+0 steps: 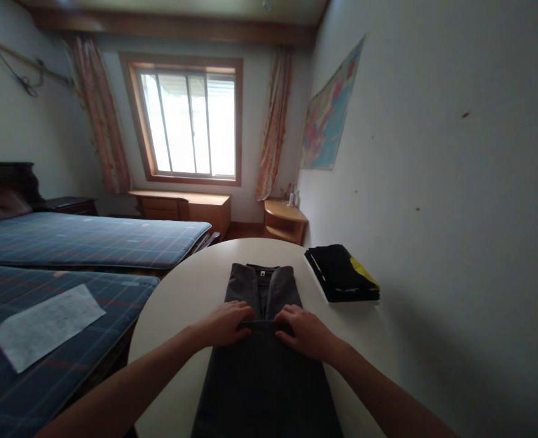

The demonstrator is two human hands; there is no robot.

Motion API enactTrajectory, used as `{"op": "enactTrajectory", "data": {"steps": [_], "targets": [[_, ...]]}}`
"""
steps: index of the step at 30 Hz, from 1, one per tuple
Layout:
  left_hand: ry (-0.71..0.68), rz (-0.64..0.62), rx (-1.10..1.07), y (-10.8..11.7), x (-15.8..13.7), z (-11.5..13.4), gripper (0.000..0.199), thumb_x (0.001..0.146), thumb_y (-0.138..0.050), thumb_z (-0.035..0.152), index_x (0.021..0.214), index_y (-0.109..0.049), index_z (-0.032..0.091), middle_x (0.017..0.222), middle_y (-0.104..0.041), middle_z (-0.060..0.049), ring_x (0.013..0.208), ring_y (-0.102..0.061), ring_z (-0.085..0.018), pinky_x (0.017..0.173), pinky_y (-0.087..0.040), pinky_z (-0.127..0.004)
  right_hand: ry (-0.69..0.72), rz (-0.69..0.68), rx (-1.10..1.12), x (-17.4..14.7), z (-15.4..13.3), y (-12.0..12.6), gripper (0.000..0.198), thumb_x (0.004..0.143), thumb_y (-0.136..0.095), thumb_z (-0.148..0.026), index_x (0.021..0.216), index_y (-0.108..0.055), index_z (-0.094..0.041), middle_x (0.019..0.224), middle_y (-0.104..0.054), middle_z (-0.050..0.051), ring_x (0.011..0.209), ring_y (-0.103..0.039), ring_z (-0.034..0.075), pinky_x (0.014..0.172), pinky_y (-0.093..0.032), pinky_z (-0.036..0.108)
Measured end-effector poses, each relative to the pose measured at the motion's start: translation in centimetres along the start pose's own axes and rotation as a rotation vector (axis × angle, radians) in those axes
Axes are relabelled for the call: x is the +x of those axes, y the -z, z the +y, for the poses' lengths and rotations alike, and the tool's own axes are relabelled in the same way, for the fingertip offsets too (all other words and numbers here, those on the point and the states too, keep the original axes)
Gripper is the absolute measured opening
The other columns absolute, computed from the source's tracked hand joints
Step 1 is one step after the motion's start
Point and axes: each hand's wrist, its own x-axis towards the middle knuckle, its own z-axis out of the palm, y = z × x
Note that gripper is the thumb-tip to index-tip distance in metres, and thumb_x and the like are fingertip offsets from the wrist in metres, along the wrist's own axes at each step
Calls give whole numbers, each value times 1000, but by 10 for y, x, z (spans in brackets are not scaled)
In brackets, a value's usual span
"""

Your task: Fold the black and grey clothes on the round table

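A dark grey garment [264,383] lies lengthwise on the round white table [182,298], its sides folded in to make a long strip. Its open neckline and small white label face up at the far end. My left hand [227,322] grips the left part of a straight folded edge that crosses the garment below the neckline. On the right part of the same edge, my right hand [303,328] is closed, thumb and fingers around the cloth. Exactly which kind of top it is, I cannot tell.
At the table's right lies a stack of folded black clothes [342,274] with a yellow patch, close to the wall [456,243]. A bed [90,237] with plaid covering and a sheet of paper [50,325] is on the left. Beyond stand a desk [205,204] and a corner shelf [285,213].
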Motion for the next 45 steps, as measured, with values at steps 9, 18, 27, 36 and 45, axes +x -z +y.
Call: {"op": "enactTrajectory", "data": {"steps": [9,18,27,36,45], "targets": [[119,-116,11,-14,10,-29,39,74,-70,42,107,-66,23,104,-68,-8,96,-64,-29,83,-48,-37,-100,-121,-47,10,18,-6,28,86,-63,-41,101,-68,-18,102,-68,10,92,-61,23,80,-44,31],[125,-224,-64,3,2,-46,25,73,-67,30,97,-67,22,82,-67,-1,73,-60,-19,62,-43,-26,-192,-257,110,10,29,11,26,85,-63,-41,99,-67,-19,92,-70,6,79,-62,19,67,-41,27],[24,-127,-409,50,12,-64,29,81,-62,39,103,-68,21,89,-68,1,78,-60,-18,70,-48,-25,33,-152,421,29,58,41,28,86,-63,-39,108,-64,-22,96,-69,2,83,-63,17,74,-47,26],[32,347,-378,102,91,-105,36,83,-58,41,107,-69,17,87,-70,-3,80,-62,-19,75,-50,-29,6,199,370,115,102,99,33,74,-58,-21,105,-69,-19,94,-72,3,82,-64,19,72,-49,28],[363,471,-222,13,133,-150,37,85,-58,22,121,-62,16,103,-72,-11,95,-67,-25,88,-50,-35,-191,153,-11,170,139,22,36,82,-57,-14,116,-66,-25,109,-73,5,99,-67,23,89,-46,34]]}}
